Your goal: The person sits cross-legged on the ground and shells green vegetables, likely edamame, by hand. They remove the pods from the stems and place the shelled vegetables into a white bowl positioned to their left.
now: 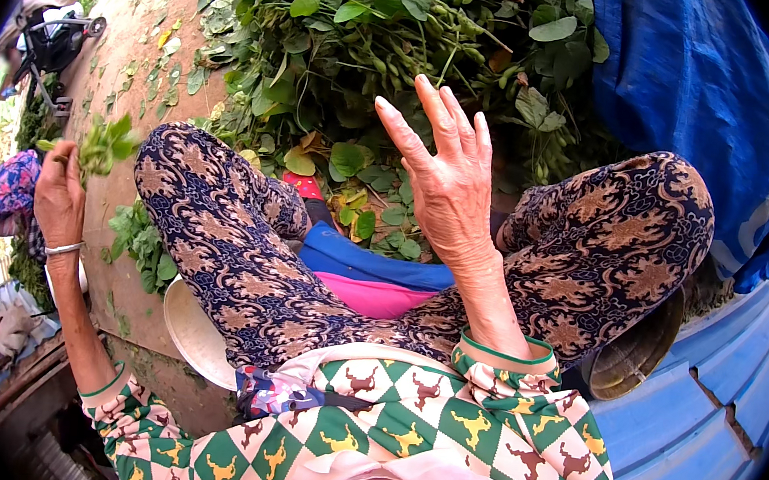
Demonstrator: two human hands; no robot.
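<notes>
My left hand (pixel 61 195), with a pale bracelet at the wrist, is held out far to the left. Its fingers pinch a sprig of green leaves (pixel 100 147). My right hand (pixel 451 184) is raised between my knees with its fingers spread and nothing in them. In the picture its fingertips overlap the near side of a heap of soybean plants (pixel 410 41). Green pods (pixel 440 20) hang thickly among the stems and leaves. Fallen green and yellow leaves (pixel 359 217) lie between my feet.
A white basin (pixel 198 336) stands by my left thigh; a metal vessel (pixel 634 354) is under my right. Blue tarpaulin (pixel 688 109) and blue corrugated sheets (pixel 692 436) border the right. Another person in a floral hat (pixel 11 187) and a wheeled cart (pixel 56 42) are farther left.
</notes>
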